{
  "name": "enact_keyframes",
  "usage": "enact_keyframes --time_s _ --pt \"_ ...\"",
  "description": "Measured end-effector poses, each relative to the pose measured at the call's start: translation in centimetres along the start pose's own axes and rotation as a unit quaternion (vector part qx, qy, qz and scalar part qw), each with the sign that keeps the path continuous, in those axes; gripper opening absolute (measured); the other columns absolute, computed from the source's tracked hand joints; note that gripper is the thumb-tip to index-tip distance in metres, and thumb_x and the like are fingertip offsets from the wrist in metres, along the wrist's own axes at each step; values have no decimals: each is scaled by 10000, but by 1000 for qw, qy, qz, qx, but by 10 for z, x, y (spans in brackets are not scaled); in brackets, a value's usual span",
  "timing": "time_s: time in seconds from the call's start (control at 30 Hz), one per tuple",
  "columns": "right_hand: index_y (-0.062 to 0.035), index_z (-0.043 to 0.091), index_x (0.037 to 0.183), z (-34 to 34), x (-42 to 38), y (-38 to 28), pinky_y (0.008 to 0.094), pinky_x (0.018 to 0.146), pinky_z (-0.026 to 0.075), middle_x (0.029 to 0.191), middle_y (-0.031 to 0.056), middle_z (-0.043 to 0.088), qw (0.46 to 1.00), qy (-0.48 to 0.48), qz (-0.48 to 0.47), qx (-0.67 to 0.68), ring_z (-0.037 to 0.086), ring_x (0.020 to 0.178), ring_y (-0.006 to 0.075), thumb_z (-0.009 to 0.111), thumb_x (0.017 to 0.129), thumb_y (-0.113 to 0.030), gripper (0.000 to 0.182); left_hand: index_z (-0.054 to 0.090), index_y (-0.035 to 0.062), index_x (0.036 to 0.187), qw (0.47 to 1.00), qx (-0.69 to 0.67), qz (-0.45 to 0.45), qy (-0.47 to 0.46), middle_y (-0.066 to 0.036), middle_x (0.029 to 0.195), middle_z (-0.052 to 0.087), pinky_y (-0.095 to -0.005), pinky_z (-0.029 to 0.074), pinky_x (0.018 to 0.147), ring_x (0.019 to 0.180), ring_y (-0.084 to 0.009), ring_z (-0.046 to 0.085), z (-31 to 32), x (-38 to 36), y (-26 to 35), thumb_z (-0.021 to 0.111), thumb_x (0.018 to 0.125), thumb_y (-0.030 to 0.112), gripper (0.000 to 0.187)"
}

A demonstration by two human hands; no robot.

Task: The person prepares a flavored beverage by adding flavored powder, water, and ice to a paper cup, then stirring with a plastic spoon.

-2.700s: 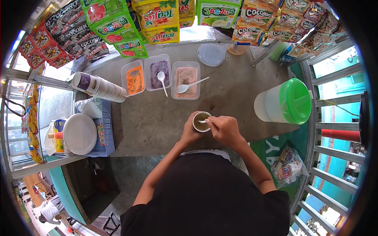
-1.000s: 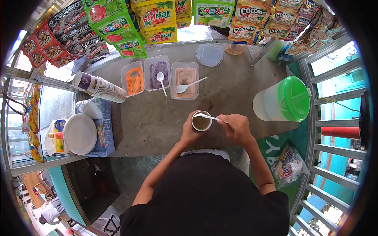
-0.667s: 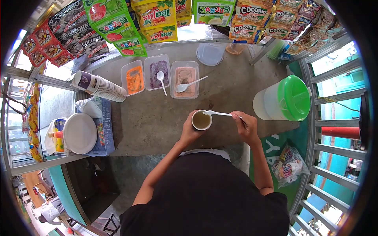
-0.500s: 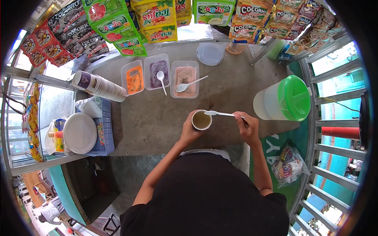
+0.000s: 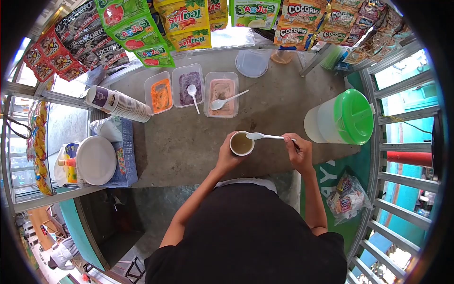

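Observation:
My left hand [image 5: 228, 158] is wrapped round a paper cup [image 5: 242, 154] with a cloudy, brownish-green liquid inside. A white plastic spoon [image 5: 272, 137] is pinched by its handle in my right hand [image 5: 300, 150]; its bowl overlaps the cup's right rim. Beyond the cup, three clear tubs stand in a row on the counter: one with orange contents [image 5: 161, 94], one with purple contents [image 5: 189, 85] and one with pink contents [image 5: 221, 90]. White spoons lie in the purple and the pink tubs.
A green-lidded container [image 5: 352, 117] stands at the right, above a plastic bag of wrappers [image 5: 349, 201]. Stacked paper cups [image 5: 118, 104] lie at the left, near a blue basket [image 5: 126, 151] and a round white lid [image 5: 96, 160]. Drink sachets [image 5: 183, 23] hang overhead. A person [image 5: 61, 255] is far off, lower left.
My right hand has shifted very slightly to the right with the spoon. The left hand and cup stay almost where they were.

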State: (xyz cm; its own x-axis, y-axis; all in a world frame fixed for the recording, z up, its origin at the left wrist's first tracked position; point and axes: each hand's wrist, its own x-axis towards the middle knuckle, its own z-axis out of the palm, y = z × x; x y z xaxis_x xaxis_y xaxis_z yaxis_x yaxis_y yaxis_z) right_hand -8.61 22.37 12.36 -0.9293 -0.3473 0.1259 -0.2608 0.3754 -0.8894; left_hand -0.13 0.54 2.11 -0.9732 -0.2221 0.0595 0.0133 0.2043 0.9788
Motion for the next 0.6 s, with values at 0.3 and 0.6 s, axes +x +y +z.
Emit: enact_keyframes --time_s 0.3,0.6 --pt "5 671 901 -6 1 -2 240 467 301 579 18 471 1000 10 -21 -16 375 516 47 615 926 -66 94 542 44 1231 1000 -3 -4 0 -112 1217 588 -347 466 946 1119 -256 595 0 0 2 835 693 95 615" --pt "0 661 878 -11 -3 8 219 460 263 567 -46 451 1000 6 11 -2 377 516 17 588 963 -115 160 519 41 1250 999 31 9 4 -109 1210 596 -339 475 936 1104 -235 602 1 0 -5 869 672 138 683"
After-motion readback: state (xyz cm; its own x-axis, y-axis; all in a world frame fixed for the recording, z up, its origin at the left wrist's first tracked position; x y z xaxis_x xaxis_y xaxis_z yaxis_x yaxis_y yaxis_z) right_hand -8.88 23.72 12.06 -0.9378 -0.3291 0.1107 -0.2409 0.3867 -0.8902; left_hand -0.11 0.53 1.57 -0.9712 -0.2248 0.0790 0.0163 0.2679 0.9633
